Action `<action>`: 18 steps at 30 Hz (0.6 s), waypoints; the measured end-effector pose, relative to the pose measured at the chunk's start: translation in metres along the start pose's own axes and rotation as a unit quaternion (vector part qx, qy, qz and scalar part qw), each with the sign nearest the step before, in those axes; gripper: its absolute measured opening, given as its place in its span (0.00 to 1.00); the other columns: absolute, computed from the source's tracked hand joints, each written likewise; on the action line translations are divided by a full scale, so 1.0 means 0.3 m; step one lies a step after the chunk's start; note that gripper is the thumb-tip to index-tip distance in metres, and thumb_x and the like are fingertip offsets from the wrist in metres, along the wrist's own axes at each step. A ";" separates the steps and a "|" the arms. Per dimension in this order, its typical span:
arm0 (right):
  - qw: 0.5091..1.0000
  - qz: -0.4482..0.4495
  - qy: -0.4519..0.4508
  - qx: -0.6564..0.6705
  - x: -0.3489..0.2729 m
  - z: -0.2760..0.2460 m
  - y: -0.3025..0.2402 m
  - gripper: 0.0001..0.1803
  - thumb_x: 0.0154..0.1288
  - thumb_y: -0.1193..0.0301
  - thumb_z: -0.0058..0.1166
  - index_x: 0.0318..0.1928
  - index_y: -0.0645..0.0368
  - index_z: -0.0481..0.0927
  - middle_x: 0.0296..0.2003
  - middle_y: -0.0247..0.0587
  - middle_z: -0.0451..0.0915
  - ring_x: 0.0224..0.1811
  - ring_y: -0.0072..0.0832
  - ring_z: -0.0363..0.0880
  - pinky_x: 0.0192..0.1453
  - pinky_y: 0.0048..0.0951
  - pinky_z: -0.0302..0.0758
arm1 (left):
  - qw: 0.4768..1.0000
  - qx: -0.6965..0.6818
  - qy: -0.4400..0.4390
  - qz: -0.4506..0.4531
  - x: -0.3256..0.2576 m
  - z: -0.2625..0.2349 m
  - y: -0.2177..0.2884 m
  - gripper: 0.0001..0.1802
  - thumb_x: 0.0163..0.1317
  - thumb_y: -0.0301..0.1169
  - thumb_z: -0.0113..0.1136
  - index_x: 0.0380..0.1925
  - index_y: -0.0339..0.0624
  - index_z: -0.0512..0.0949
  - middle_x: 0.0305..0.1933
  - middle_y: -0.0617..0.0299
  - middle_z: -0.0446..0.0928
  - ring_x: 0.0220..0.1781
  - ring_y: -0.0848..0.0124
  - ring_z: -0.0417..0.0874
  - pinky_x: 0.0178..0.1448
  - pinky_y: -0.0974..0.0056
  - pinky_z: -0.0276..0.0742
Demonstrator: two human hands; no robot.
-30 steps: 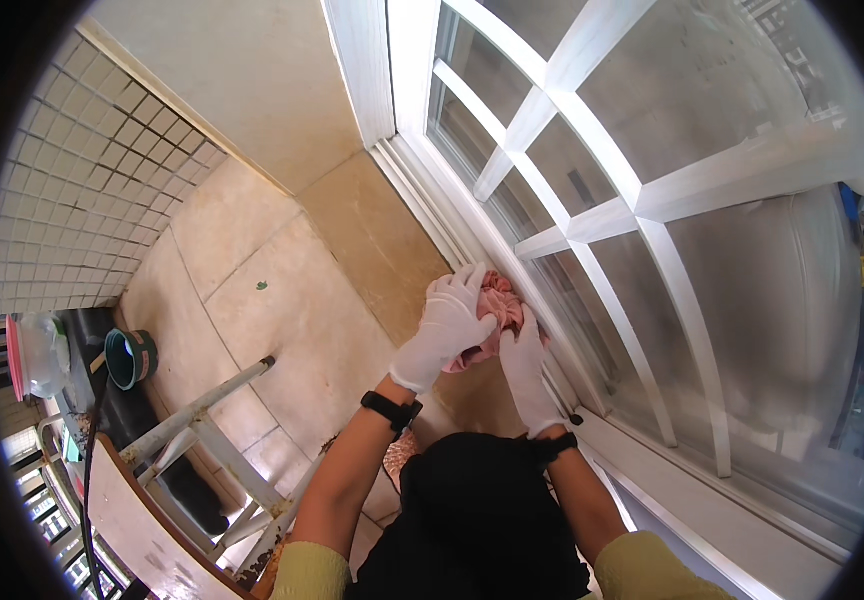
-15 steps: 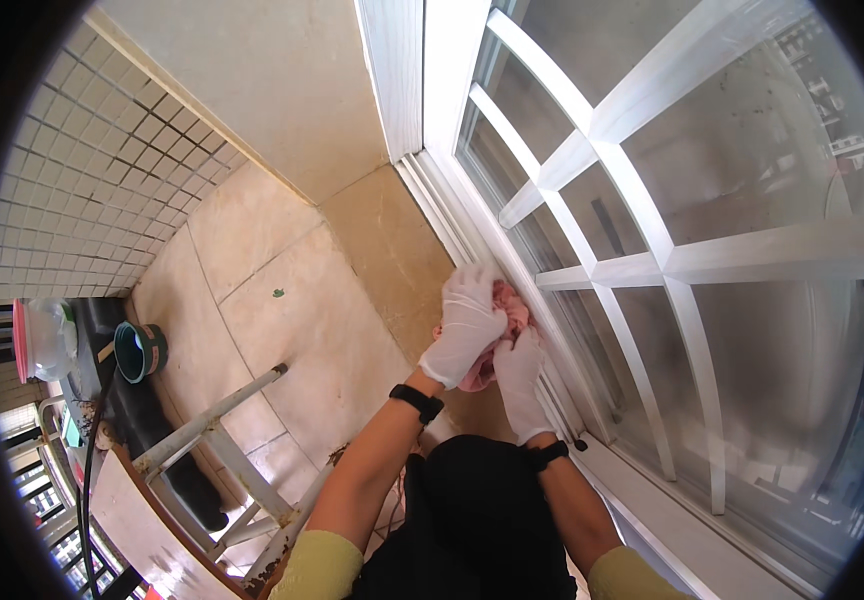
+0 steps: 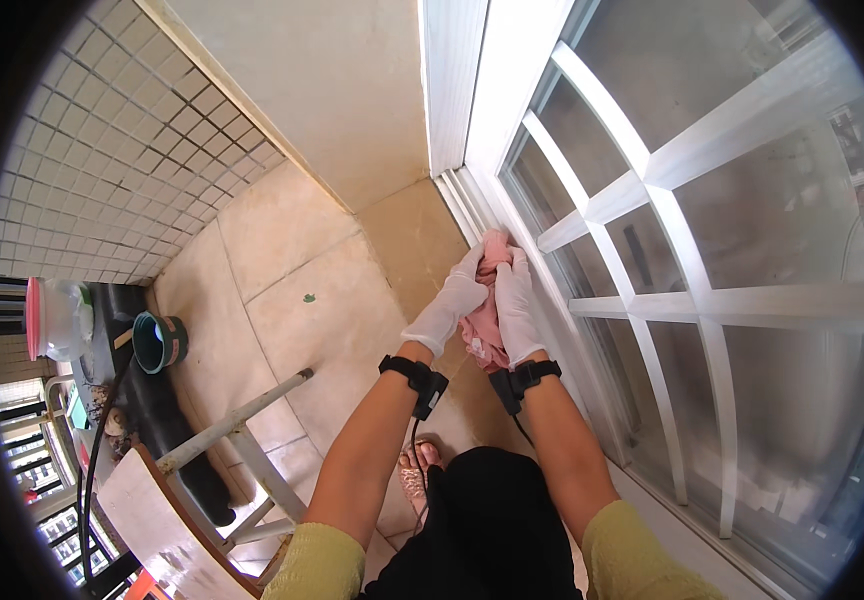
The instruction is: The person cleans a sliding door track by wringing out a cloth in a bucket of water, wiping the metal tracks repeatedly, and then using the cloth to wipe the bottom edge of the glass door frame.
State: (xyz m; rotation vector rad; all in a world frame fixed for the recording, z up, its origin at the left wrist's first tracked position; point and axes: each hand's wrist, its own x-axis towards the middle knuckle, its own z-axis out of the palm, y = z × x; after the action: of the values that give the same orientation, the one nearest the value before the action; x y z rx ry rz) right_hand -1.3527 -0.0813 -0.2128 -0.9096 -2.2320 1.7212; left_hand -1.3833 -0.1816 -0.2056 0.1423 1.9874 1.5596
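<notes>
A crumpled pink cloth [image 3: 485, 325] is held between my two white-gloved hands, low by the sliding door's track [image 3: 467, 205]. My left hand [image 3: 460, 296] closes on the cloth's left side. From the right, my right hand [image 3: 518, 300] grips it, fingers pointing toward the track. The cloth's upper end sticks out past my fingertips, and its lower part hangs between my wrists. Both wrists wear black bands with small dark boxes and cables. Close along my right side stands the white-framed glass door [image 3: 672, 245].
A worn metal-legged stool or chair [image 3: 242, 415] stands on the tiled floor [image 3: 297, 320] to the left. Beyond it are a dark green bucket [image 3: 159, 343], a clear container with a pink lid [image 3: 57, 320] and a black padded roll [image 3: 167, 420]. Small tiles cover the far-left wall [image 3: 132, 140].
My hands have turned so both now hold the cloth from its two sides; before, the left lay over it. The cloth is bunched upright between them. The view has shifted slightly.
</notes>
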 end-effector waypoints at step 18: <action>0.869 0.096 -0.351 0.335 -0.454 -0.189 0.001 0.06 0.61 0.77 0.48 0.39 0.60 0.70 0.42 0.34 0.72 0.47 0.23 0.69 0.55 0.24 0.66 | 0.956 -0.064 0.183 0.219 -0.688 0.063 -0.142 0.29 0.47 0.10 0.55 0.51 0.41 0.66 0.63 0.49 0.60 0.64 0.56 0.67 0.64 0.61 0.66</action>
State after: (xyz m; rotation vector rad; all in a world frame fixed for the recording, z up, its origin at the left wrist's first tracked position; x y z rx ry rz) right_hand -1.2164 -0.1118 -0.1653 -0.3619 -1.5908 3.0056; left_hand -1.1942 -0.2681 -0.1667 0.2741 2.2327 2.1212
